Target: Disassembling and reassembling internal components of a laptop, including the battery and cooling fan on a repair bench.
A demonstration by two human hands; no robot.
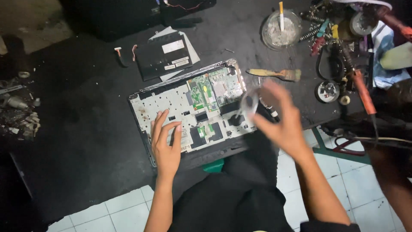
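Currently, head view only. My left hand (166, 144) lies flat, fingers spread and released, on the pale underside of the opened laptop chassis (171, 103) at frame centre, gripping nothing. My right hand (281, 120) is blurred just right of the chassis; it seems to pinch a small pale, ring-like part (249, 103) over the board's right edge, but I cannot tell the grip for sure.

Risk, as judged: the chassis overhangs the table's near edge above my lap, so a push from the left palm could tip it; a loose pinch could drop the part onto the exposed green circuit board (210, 90).

Count: one chassis, one paintbrush (277, 74) right of it, one black cover panel (163, 56) above it, one glass ashtray (282, 29) at upper right.
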